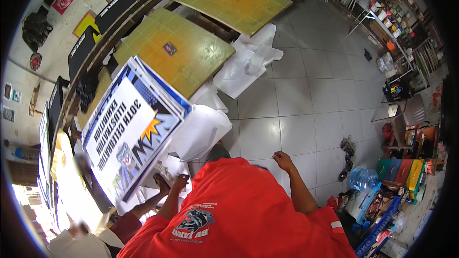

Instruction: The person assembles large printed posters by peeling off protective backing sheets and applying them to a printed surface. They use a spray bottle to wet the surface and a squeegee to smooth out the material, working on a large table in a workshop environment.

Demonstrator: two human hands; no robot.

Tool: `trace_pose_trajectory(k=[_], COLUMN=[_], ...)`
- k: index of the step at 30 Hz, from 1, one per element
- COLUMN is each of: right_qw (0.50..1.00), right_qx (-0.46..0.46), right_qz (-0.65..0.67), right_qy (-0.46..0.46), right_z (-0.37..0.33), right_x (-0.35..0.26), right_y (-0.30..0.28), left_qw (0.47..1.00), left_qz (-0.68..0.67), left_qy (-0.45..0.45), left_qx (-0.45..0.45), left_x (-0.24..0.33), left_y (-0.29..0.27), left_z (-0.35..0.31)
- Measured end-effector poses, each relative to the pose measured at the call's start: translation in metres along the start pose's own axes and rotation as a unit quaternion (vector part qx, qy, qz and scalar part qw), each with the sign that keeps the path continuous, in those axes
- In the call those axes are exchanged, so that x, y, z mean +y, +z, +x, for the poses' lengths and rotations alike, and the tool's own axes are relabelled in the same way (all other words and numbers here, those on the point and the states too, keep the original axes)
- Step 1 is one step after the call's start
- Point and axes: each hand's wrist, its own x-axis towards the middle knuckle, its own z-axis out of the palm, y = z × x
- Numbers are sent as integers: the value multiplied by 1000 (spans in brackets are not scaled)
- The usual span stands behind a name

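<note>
My left hand point(180, 182) hangs low by the left side of my red shirt, its fingers loosely curled and nothing visible in them. Close to it are crumpled white sheets point(174, 167) and another person's bare limb point(148, 204) coming from dark red clothing. Out to the right, over the grey tiles, is my right hand point(284, 161), fingers curled in and no object showing. Ahead on the left lies a stack of printed boards point(122, 131), white and blue with black lettering; neither hand touches it.
Yellow-green printing boards point(232, 1) line a long table, with white plastic sheeting point(248, 62) hanging off its edge. Black shirts point(114, 12) lie along the far side. Shelves of bottles point(389, 24), a chair point(406, 114) and a blue water jug point(363, 180) stand on the right.
</note>
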Motion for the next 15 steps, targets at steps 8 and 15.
trace_pose_trajectory(k=[8, 15], right_qw=[999, 977], right_qx=[-14, -24], right_qz=[-40, -207], right_qy=[-11, -46], right_z=[128, 284], right_x=[-42, 2], right_y=[-97, -273], left_qw=[995, 998], left_qz=[-94, -64], left_qy=[-6, 0], left_qx=[-38, 26], left_x=[256, 367], left_y=[11, 100], left_z=[80, 106])
